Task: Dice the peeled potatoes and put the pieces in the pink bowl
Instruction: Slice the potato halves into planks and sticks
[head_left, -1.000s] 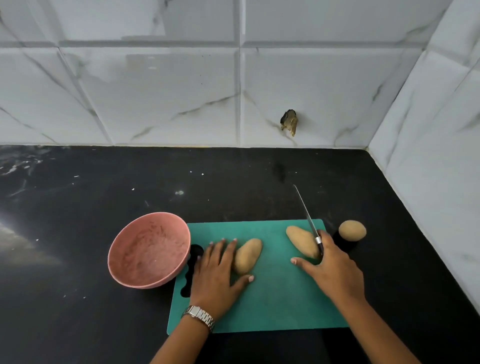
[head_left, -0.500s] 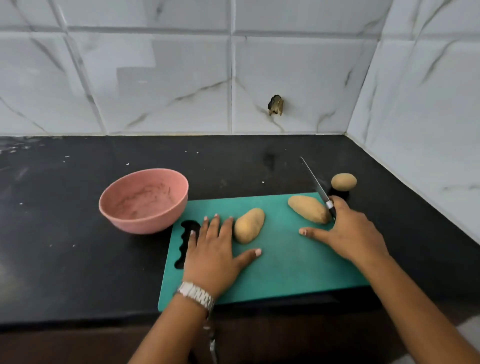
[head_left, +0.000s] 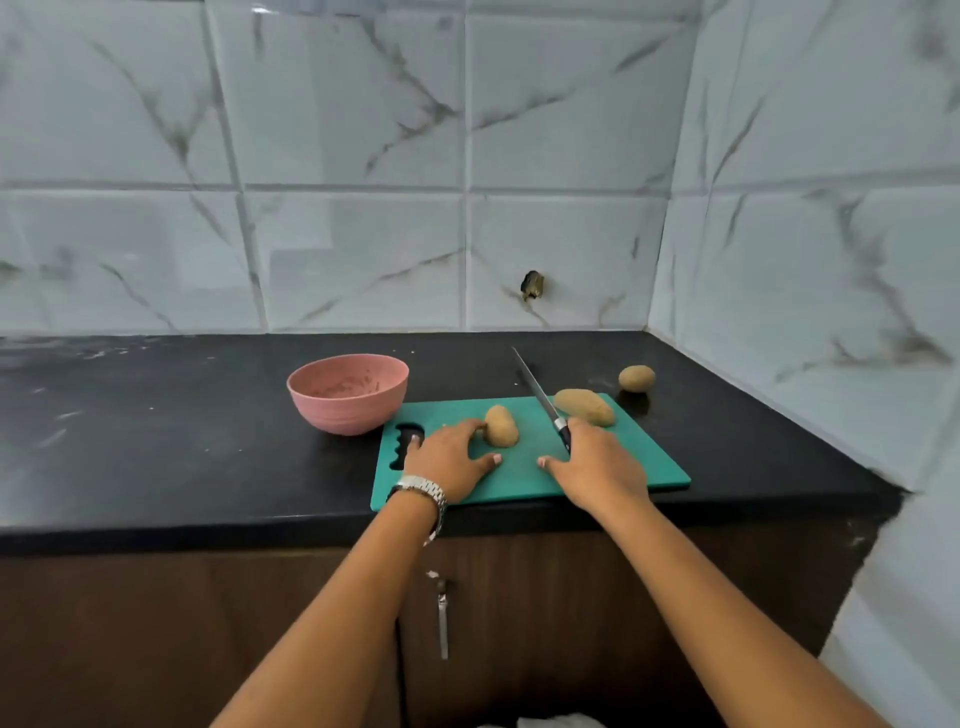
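Right hand (head_left: 597, 467) gripping knife (head_left: 540, 397), blade shifting off right-end potato (head_left: 584, 407) toward middle of cutting board (head_left: 649, 475) | left hand (head_left: 449, 457) lying flat, fingers (head_left: 470, 427) touching middle potato (head_left: 501, 426) | third potato (head_left: 636, 378) off board's far-right corner | pink bowl (head_left: 345, 395) left of board; first cut looking near.

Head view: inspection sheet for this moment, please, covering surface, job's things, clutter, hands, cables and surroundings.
Surface: black countertop, pale smears at left; teal cutting board lies on it.
Job's things: left potato and right potato whole on the board; third potato on the counter beyond it; pink bowl left of the board, no pieces inside.
Clutter: nothing seen.
Hands: left hand flat on the board, fingers at the left potato; right hand grips the knife.
Cables: nothing seen.
Surroundings: marble-pattern wall tiles; brown cabinet below.
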